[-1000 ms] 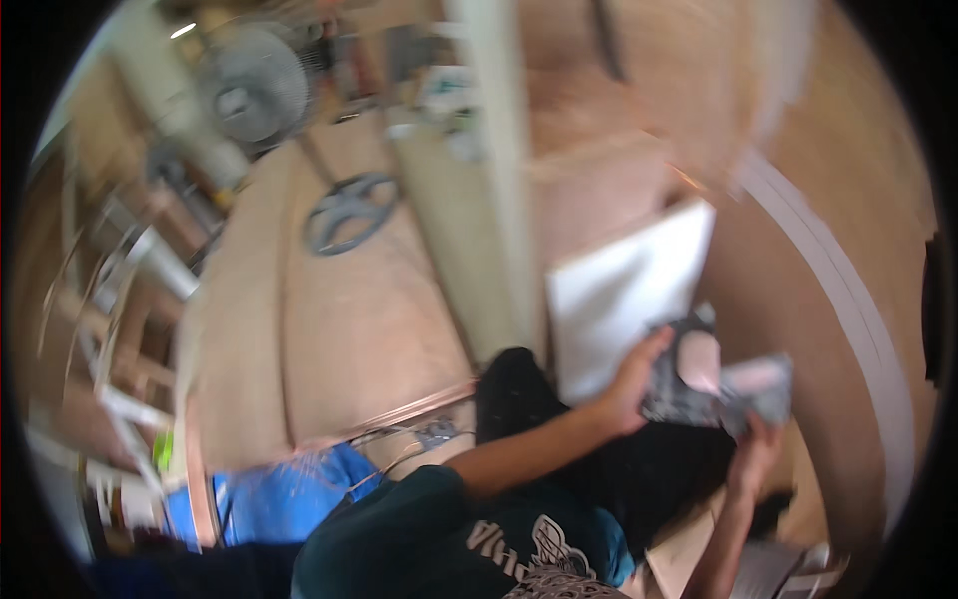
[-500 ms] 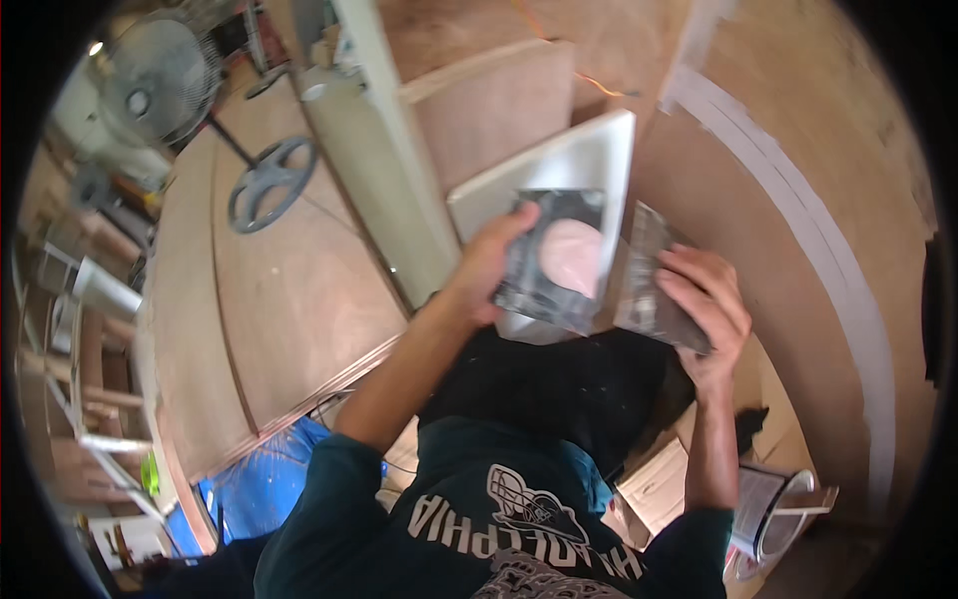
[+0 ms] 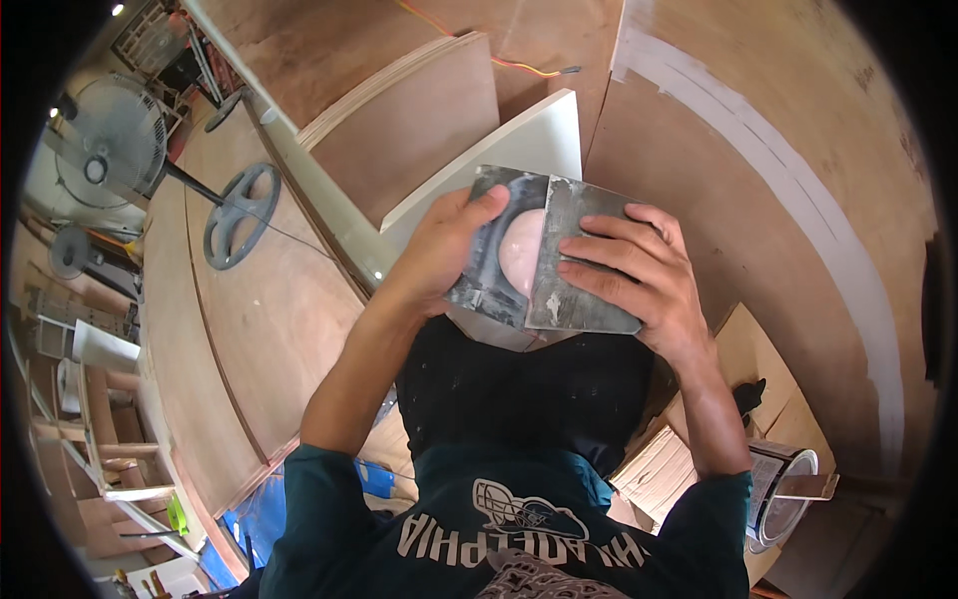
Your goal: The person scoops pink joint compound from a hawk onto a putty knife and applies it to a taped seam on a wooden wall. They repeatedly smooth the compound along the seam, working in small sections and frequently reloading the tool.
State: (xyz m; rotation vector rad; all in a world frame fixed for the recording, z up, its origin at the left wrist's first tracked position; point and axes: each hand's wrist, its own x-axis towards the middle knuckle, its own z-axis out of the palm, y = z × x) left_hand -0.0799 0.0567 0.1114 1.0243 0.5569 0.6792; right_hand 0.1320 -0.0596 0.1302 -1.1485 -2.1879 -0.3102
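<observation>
In front of my chest, my left hand (image 3: 436, 243) grips a dark, smeared flat plate (image 3: 479, 285), its thumb over the near face. A round mound of pink putty (image 3: 520, 256) sits on that plate. My right hand (image 3: 656, 277) holds a grey, rectangular putty spreader (image 3: 567, 207), fingers spread across its face and the thumb hidden behind. The spreader's left edge overlaps the right side of the plate and covers part of the putty. Whether the edge presses into the putty I cannot tell.
Beyond my hands lean a white panel (image 3: 539, 135) and curved plywood sheets (image 3: 409, 115). A plywood-topped bench (image 3: 274, 329) with a pedestal fan (image 3: 115, 140) is at left. At right are a curved wall (image 3: 718, 220) with a pale filler band and a can (image 3: 788, 509) with a stick across it.
The spreader in my right hand has moved left and now overlaps the plate and putty. The plate has turned and shifted slightly left. My view has swung a little to the right.
</observation>
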